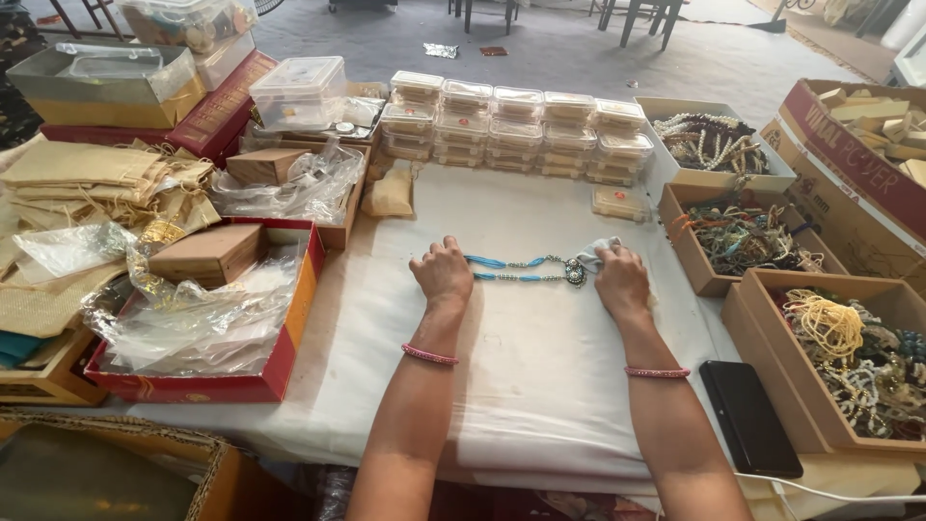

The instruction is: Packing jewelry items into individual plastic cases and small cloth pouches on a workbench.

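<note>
A blue and silver beaded necklace (521,268) lies stretched across the white cloth (540,386) between my two hands. My left hand (442,272) is closed over its left end. At the other end sits a round blue pendant (575,273), and my right hand (620,280) presses a small grey cloth (595,251) against it. Both wrists wear thin pink bangles.
Stacked clear plastic boxes (516,125) line the far edge. Cardboard boxes of beaded jewellery (748,236) stand at the right, with a black phone (749,417) near them. A red box with plastic bags (207,318) and burlap pouches (87,183) fill the left.
</note>
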